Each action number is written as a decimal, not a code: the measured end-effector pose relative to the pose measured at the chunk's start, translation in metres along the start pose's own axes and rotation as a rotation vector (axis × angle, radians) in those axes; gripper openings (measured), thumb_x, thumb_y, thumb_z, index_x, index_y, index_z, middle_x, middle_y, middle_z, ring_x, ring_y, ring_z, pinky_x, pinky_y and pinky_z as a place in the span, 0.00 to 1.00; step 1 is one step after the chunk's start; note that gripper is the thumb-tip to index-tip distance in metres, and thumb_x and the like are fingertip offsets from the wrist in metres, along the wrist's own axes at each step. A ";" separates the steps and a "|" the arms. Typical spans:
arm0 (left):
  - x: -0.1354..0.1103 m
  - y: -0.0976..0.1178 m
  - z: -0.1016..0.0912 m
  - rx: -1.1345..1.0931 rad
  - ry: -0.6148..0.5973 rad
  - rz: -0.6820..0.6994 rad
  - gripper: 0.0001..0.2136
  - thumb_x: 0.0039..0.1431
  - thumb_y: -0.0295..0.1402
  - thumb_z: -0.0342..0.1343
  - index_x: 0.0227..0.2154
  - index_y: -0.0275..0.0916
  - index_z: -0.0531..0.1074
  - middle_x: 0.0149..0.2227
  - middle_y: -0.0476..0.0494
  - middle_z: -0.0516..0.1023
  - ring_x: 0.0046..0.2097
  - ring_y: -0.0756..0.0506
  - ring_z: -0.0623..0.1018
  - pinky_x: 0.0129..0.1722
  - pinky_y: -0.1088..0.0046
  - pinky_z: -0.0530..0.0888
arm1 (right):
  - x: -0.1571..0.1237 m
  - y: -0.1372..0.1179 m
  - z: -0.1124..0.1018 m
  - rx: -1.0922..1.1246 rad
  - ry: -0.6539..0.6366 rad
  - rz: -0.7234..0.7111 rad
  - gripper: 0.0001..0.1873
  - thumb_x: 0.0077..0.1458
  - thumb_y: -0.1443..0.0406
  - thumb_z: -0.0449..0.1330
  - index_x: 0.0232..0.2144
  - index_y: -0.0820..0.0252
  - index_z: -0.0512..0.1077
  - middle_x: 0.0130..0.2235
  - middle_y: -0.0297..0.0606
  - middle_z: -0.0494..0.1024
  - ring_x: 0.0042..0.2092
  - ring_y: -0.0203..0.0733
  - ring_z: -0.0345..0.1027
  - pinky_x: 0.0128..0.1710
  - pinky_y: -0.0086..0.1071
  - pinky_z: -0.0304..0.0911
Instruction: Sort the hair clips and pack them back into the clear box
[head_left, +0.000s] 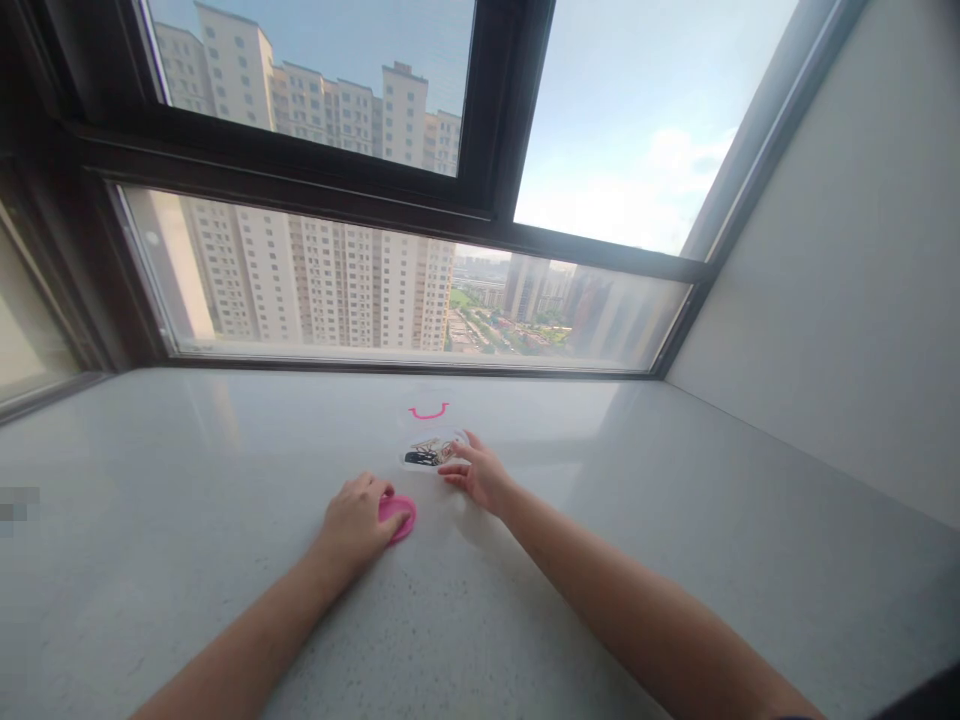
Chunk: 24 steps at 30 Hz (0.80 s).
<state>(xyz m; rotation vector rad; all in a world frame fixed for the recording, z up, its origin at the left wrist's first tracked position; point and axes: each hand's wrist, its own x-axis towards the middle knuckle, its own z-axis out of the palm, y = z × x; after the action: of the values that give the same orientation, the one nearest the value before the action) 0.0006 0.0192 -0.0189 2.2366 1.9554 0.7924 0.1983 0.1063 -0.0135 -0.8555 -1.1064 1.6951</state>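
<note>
Right fingers point(455, 470) spread; spill possible

A nudge at the three-o'clock rim of the clear dish point(405, 461) could scatter its small items point(424, 457). Toward seven o'clock, the left fingers point(367, 482) pinch a pink disc point(395, 507), which could slip if gripped loosely.

Head view: worn on the person's head, it looks from above the near part of the window sill point(450, 620), forward and down.
Direction: it faces the far edge of the sill, which runs almost level, and the window point(450, 225) behind this edge.
Sill corners: the far left and the far right corner are both inside the view.
Nearness: the left hand point(358, 515) and the right hand point(481, 475) are near, before the far edge; the buildings point(330, 275) stand far away, outside.
</note>
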 end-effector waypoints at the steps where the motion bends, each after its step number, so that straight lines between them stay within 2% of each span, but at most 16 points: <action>1: 0.001 0.000 -0.003 -0.004 -0.004 -0.006 0.13 0.50 0.42 0.53 0.31 0.39 0.73 0.35 0.39 0.75 0.40 0.39 0.73 0.40 0.63 0.67 | 0.005 0.000 0.006 -0.007 0.003 0.000 0.29 0.47 0.59 0.61 0.52 0.48 0.58 0.43 0.36 0.72 0.27 0.31 0.71 0.25 0.25 0.64; 6: 0.005 -0.010 -0.015 -0.085 0.012 -0.042 0.13 0.49 0.44 0.53 0.22 0.40 0.73 0.27 0.44 0.76 0.32 0.42 0.74 0.31 0.69 0.65 | 0.035 0.008 0.043 -0.047 0.026 -0.012 0.32 0.47 0.58 0.61 0.54 0.48 0.58 0.41 0.36 0.71 0.25 0.29 0.66 0.23 0.24 0.61; 9: 0.007 -0.018 -0.023 -0.114 0.022 -0.043 0.13 0.49 0.44 0.53 0.23 0.40 0.73 0.23 0.47 0.75 0.27 0.45 0.74 0.28 0.72 0.65 | 0.048 0.019 0.062 -0.073 0.045 -0.045 0.32 0.46 0.58 0.62 0.54 0.50 0.61 0.37 0.35 0.70 0.24 0.28 0.62 0.23 0.24 0.60; 12: 0.010 -0.025 -0.030 -0.143 0.079 -0.050 0.13 0.50 0.44 0.52 0.24 0.40 0.73 0.22 0.48 0.75 0.27 0.45 0.74 0.29 0.72 0.67 | 0.054 0.029 0.070 -0.086 0.069 -0.105 0.33 0.45 0.58 0.62 0.55 0.51 0.60 0.33 0.32 0.69 0.24 0.27 0.59 0.25 0.23 0.61; 14: 0.013 -0.031 -0.033 -0.143 0.182 -0.074 0.13 0.51 0.43 0.50 0.29 0.39 0.72 0.28 0.45 0.76 0.32 0.43 0.75 0.35 0.69 0.69 | 0.054 0.033 0.068 -0.096 0.064 -0.135 0.35 0.45 0.58 0.62 0.56 0.51 0.59 0.32 0.32 0.68 0.25 0.28 0.59 0.26 0.23 0.61; 17: 0.018 -0.041 -0.029 -0.125 0.465 -0.143 0.18 0.51 0.43 0.50 0.40 0.35 0.68 0.39 0.37 0.73 0.40 0.40 0.73 0.46 0.63 0.68 | 0.049 0.035 0.063 -0.119 0.021 -0.157 0.38 0.42 0.59 0.64 0.56 0.51 0.59 0.34 0.33 0.68 0.28 0.31 0.62 0.27 0.24 0.62; 18: 0.020 -0.044 -0.027 -0.125 0.524 -0.182 0.22 0.50 0.44 0.51 0.43 0.34 0.66 0.42 0.35 0.72 0.42 0.39 0.73 0.47 0.61 0.68 | 0.048 0.034 0.061 -0.127 0.004 -0.162 0.39 0.41 0.60 0.65 0.56 0.51 0.60 0.35 0.34 0.69 0.29 0.31 0.63 0.27 0.24 0.62; 19: 0.021 -0.047 -0.023 -0.133 0.531 -0.231 0.25 0.50 0.46 0.51 0.46 0.32 0.64 0.43 0.33 0.71 0.43 0.38 0.73 0.48 0.59 0.67 | 0.046 0.034 0.059 -0.135 -0.013 -0.168 0.39 0.40 0.61 0.65 0.56 0.52 0.60 0.36 0.34 0.69 0.29 0.31 0.63 0.28 0.25 0.62; 21: 0.021 -0.050 -0.016 -0.159 0.445 -0.322 0.33 0.49 0.49 0.50 0.51 0.27 0.59 0.45 0.27 0.70 0.46 0.34 0.72 0.48 0.56 0.67 | 0.043 0.034 0.058 -0.154 -0.046 -0.183 0.39 0.38 0.65 0.65 0.55 0.52 0.62 0.39 0.35 0.68 0.30 0.31 0.64 0.28 0.25 0.62; 24: 0.019 -0.049 -0.010 -0.185 0.323 -0.358 0.35 0.50 0.52 0.47 0.51 0.26 0.59 0.46 0.23 0.71 0.48 0.31 0.72 0.46 0.55 0.69 | 0.041 0.034 0.060 -0.194 -0.105 -0.210 0.38 0.36 0.68 0.64 0.53 0.51 0.64 0.42 0.36 0.68 0.31 0.32 0.65 0.30 0.26 0.62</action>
<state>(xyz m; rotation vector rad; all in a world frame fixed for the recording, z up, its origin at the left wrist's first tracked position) -0.0467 0.0438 -0.0217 1.6710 2.2171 1.2769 0.1204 0.1203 -0.0267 -0.7465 -1.3990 1.4895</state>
